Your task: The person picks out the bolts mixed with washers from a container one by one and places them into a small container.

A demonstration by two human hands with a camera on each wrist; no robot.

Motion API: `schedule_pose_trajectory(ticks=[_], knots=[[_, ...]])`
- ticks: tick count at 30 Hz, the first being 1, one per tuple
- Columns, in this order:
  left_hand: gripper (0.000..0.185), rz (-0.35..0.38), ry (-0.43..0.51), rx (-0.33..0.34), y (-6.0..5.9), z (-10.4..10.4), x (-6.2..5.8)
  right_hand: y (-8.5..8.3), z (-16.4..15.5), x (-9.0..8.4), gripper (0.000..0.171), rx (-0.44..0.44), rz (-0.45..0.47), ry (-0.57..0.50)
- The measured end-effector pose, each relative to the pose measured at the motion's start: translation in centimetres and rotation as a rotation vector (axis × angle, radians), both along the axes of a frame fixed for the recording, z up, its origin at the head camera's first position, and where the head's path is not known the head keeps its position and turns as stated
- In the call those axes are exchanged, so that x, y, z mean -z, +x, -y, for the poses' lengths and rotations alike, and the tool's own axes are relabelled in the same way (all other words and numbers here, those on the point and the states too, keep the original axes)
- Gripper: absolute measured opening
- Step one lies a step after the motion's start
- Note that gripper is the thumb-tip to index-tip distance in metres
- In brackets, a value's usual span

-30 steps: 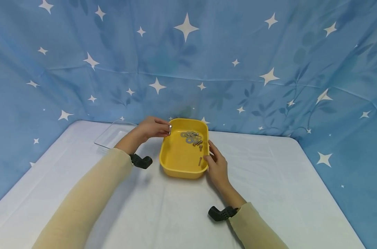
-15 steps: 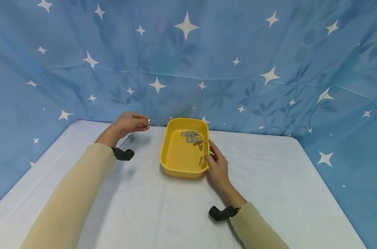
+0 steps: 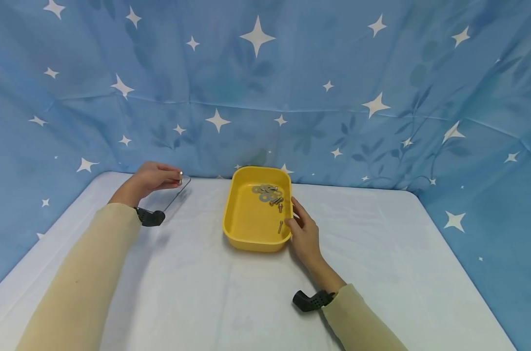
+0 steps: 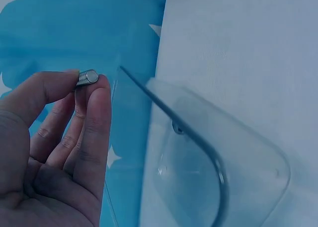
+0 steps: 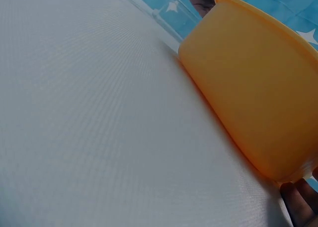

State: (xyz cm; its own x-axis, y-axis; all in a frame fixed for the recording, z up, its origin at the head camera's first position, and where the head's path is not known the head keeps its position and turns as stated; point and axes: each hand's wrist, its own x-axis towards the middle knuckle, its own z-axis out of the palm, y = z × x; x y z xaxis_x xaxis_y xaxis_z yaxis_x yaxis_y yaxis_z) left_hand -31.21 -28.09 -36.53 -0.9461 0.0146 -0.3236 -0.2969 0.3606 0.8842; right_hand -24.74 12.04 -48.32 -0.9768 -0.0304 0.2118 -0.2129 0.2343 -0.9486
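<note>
Between thumb and fingertip my left hand [image 3: 153,178] pinches a small silver bolt [image 4: 88,78], its threaded end showing in the left wrist view. The hand is above a clear plastic box [image 4: 258,152], whose rim [image 3: 177,195] shows beside the wrist in the head view. A small shiny piece [image 4: 177,126] appears inside that box. My right hand [image 3: 306,239] holds the right wall of a yellow tray [image 3: 247,219], thumb over the rim and fingers outside. Flat washers [image 3: 264,198] and several bolts [image 3: 280,226] lie along the tray's right half.
A white cloth [image 3: 230,302] covers the table. Behind the table's back edge hangs a blue curtain [image 3: 247,83] with white stars. Black wrist cameras sit on the left wrist [image 3: 150,217] and the right wrist [image 3: 311,301].
My left hand has carried the bolt leftward from above the yellow tray's left rim to the clear box. My right hand has stayed on the tray.
</note>
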Motion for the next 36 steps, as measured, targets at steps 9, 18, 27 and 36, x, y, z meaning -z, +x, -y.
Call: schedule_pose_trajectory(ticks=[9,18,27,36], knots=[[0.054,0.011,-0.047,-0.023,0.1,1.4,1.1,0.0,0.1,-0.1,0.062,0.006,0.007,0.007],[0.051,0.067,-0.082,-0.076,0.1,2.0,2.7,0.2,0.2,-0.1,0.061,0.003,-0.016,0.012],[0.042,0.129,-0.148,-0.132,-1.0,1.7,3.6,0.1,0.2,0.0,0.061,0.003,-0.019,0.020],[0.038,0.176,-0.175,-0.119,-1.5,1.5,4.4,0.2,0.0,0.0,0.063,0.001,-0.011,0.007]])
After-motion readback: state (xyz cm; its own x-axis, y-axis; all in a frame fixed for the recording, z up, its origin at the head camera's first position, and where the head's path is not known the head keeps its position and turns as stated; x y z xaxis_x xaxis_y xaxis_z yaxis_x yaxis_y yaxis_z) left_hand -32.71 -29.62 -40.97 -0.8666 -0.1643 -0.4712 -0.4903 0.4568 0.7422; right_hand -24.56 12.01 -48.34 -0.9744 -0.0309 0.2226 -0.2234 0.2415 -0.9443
